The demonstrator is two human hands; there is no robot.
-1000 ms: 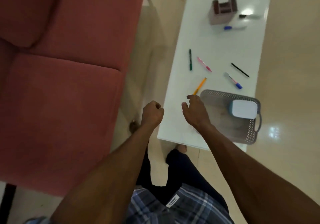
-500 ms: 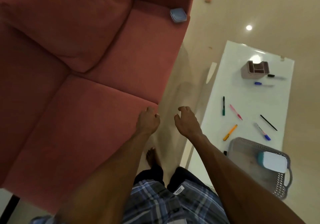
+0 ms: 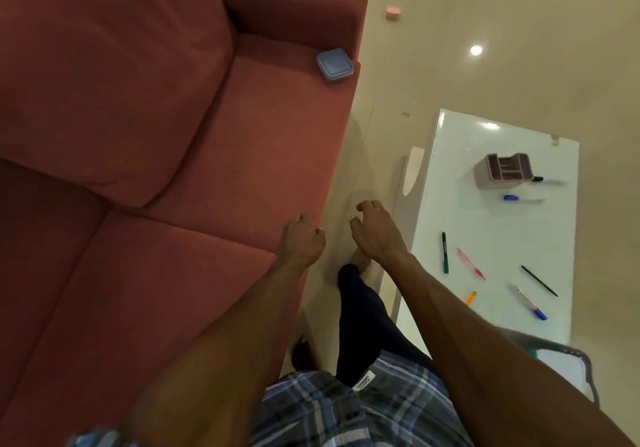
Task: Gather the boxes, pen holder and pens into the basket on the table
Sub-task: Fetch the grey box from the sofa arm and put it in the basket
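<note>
- Boxes are scattered: the blue lidded box point(image 3: 334, 65) sits on the far seat corner of the red sofa point(image 3: 145, 142), by the armrest, well apart from the desk; a small pink box point(image 3: 393, 12) lies on the floor beyond the sofa. Judgement: this spread is why the body faces the sofa gap, not the desk.
- White desk point(image 3: 498, 225) stands to the right of the walkway and carries most of the task items.
- Basket point(image 3: 585, 360) rests at the near end of the desk, largely hidden behind the right forearm; a white box point(image 3: 557, 360) lies inside it, only partly seen.
- Pen holder point(image 3: 504, 166) stands upright at the far end of the desk, compartments apparently empty, with a black-capped pen point(image 3: 547, 180) and a blue-capped pen point(image 3: 521, 198) just beside it.
- Loose pens lie mid-desk, apart from one another: green pen point(image 3: 444, 252), pink pen point(image 3: 470, 263), black pen point(image 3: 539, 280), blue-tipped pen point(image 3: 530, 302), orange pen point(image 3: 471, 297), the last partly covered by the arm.
- Left hand point(image 3: 302, 240): grip loosely curled, nothing in it, over the sofa seat edge.
- Right hand point(image 3: 375, 235): grip half open, fingers bent, holds nothing, above the floor between sofa and desk.
- Judgement: both hands are free for the blue lidded box next; pens and holder are not yet gathered.
</note>
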